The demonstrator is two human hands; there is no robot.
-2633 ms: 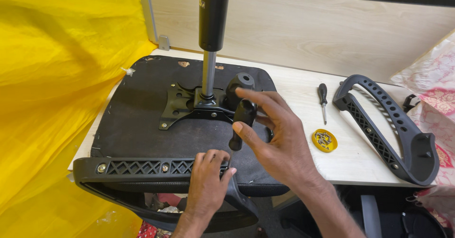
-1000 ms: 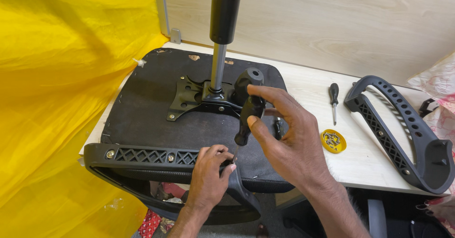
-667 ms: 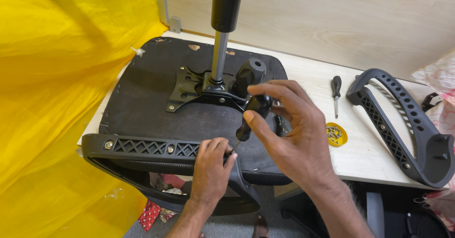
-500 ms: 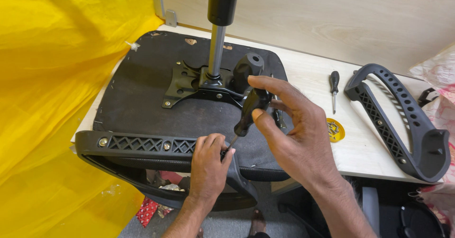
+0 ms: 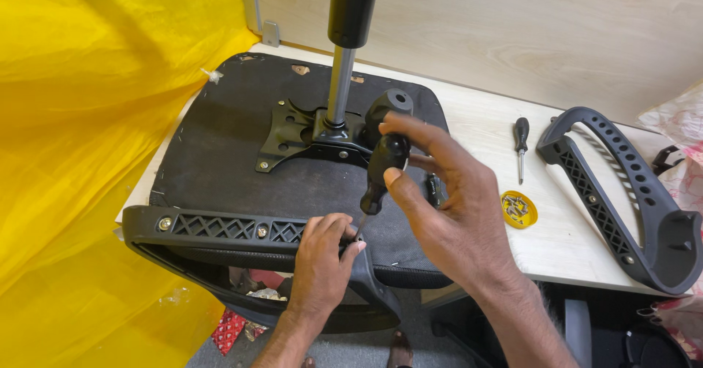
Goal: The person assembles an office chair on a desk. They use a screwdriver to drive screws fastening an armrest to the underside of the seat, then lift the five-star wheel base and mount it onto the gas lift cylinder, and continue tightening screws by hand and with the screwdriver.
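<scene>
An upturned black chair seat [image 5: 242, 177] lies on a pale table, with its metal mounting plate [image 5: 300, 130] and gas-lift column [image 5: 342, 60] pointing up. A black armrest [image 5: 220, 229] is fastened along the seat's near edge with screws. My right hand [image 5: 447, 207] grips the black handle of a screwdriver [image 5: 382, 170], its tip angled down to the armrest. My left hand [image 5: 322, 262] pinches the spot where the tip meets the armrest, near a screw that is hidden by my fingers.
A second black armrest [image 5: 622, 192] lies on the table at the right. A spare screwdriver [image 5: 521, 145] and a yellow lid holding screws [image 5: 518, 209] sit between it and the seat. Yellow cloth [image 5: 80, 155] fills the left. A wooden wall stands behind.
My right hand has shifted its grip on the screwdriver handle while the tip stays at the armrest. My left hand stays at the same spot. The view moved slightly.
</scene>
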